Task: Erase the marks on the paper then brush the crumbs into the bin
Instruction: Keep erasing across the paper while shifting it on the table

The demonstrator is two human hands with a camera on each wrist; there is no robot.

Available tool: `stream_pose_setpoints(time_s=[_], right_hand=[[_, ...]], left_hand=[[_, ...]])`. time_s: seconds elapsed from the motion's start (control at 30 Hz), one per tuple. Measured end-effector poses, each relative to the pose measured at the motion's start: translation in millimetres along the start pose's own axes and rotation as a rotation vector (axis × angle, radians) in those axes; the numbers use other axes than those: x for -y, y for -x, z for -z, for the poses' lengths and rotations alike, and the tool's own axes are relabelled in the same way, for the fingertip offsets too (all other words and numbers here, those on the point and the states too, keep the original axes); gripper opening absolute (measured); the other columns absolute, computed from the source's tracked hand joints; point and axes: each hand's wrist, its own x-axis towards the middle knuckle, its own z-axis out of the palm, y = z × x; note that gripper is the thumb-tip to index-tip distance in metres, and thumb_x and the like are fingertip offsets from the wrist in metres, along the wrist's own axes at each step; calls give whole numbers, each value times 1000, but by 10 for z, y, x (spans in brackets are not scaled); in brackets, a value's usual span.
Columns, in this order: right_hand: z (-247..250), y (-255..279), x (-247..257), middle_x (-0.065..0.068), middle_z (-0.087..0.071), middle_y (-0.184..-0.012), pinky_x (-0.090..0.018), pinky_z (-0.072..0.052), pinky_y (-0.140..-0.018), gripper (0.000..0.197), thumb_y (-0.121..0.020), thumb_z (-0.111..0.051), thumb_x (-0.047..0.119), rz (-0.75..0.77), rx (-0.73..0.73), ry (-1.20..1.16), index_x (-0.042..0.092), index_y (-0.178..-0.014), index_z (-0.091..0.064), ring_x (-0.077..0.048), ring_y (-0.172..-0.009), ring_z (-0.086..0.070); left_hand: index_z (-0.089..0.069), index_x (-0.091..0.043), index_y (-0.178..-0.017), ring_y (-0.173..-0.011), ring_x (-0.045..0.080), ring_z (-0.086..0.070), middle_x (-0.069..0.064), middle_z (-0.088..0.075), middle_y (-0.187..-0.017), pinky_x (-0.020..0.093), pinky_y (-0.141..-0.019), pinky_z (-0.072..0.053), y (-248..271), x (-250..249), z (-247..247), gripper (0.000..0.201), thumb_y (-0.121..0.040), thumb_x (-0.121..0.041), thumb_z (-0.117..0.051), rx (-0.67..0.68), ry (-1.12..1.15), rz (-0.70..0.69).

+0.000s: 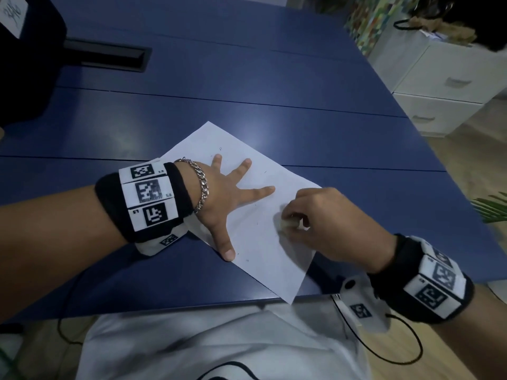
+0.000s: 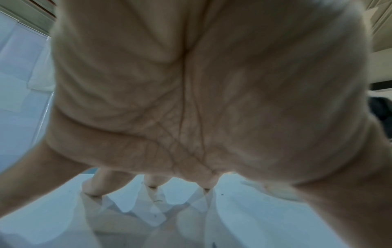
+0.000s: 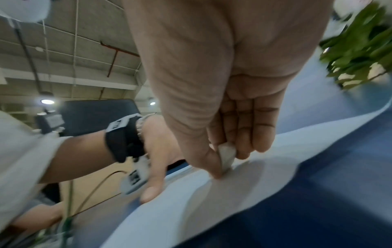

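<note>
A white sheet of paper lies askew on the blue table, one corner hanging past the near edge. My left hand lies flat on it with fingers spread, pressing it down. My right hand pinches a small white eraser between thumb and fingers, its tip on the paper near the sheet's right side. In the right wrist view the eraser touches the paper. Tiny dark crumbs dot the sheet around my left fingers. No bin shows in any view.
A dark bag stands at the table's far left beside a black cable slot. White drawers stand off the table at the right. Green leaves reach in at the right edge. Wrist cables hang below the table's near edge.
</note>
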Motion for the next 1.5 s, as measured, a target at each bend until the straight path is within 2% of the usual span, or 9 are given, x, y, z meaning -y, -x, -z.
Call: stream_pose_setpoints(time_s=[0.13,0.37,0.57,0.73,0.93,1.03,1.2,1.3,1.5], right_hand=[[-23,0,-8,7,-52,-74,-38,-51,-64,23,-85,-68,23,-10,11,16,19,-67,-55,-13,-67,-55],[-9,27,97,6,-52,-73,-41,-52,-64,23,-86,-63,21,-47,-31,34,19,-66,-52,-17,-67,-55],[-133,176,475,5,-55,-78,-35,-48,-63,19,-92,-56,29,96,138,-2,21,-80,-68,-16,-69,-55],[-9,14,72,5,-53,-75,-40,-51,-64,22,-89,-64,24,-49,-26,26,18,-68,-57,-16,-67,-55],[0,169,179,9,-52,-77,-26,-46,-63,15,-88,-66,27,36,122,-13,23,-74,-62,-11,-69,-54],[135,144,-134,10,-60,-81,-28,-51,-68,4,-86,-69,28,-51,-14,-9,25,-82,-70,-7,-73,-58],[63,304,-155,9,-58,-80,-32,-52,-66,10,-88,-69,31,-93,15,4,23,-82,-69,-9,-72,-58],[32,391,-53,11,-57,-80,-29,-52,-65,11,-88,-65,33,-107,47,8,23,-82,-69,-9,-73,-58],[32,203,98,10,-58,-82,-31,-53,-69,12,-90,-65,34,-55,6,-8,26,-82,-66,-10,-75,-59]], left_hand=[[34,-75,-136,-152,46,33,-8,52,-158,82,-115,-10,1,8,16,142,-50,-91,-78,-13,-6,-98],[31,-77,-135,-150,51,32,-8,51,-159,87,-110,-6,-93,-108,-105,135,-50,-98,-71,-93,62,-109],[33,-77,-134,-150,50,34,-8,51,-158,87,-109,-6,-97,-126,-135,138,-47,-98,-71,-103,63,-89],[33,-76,-135,-151,49,33,-10,52,-158,88,-109,-7,-90,-120,-136,139,-47,-97,-73,-98,70,-84],[42,-64,-139,-153,45,31,-14,51,-157,86,-111,-6,-85,-103,-145,153,-45,-96,-75,-89,38,-70],[47,-55,-140,-154,40,30,-21,49,-157,84,-113,-6,-63,-53,-132,164,-43,-93,-79,-95,14,-108],[44,-39,-149,-148,33,43,-14,52,-156,66,-123,15,19,137,-90,172,-46,-86,-85,-103,-63,-176],[44,-44,-148,-148,35,42,-7,53,-156,63,-124,14,75,168,-76,163,-52,-89,-80,-81,15,-160],[46,-53,-143,-149,36,40,-12,55,-154,69,-122,13,19,-1,-242,160,-47,-95,-76,-75,19,-168]])
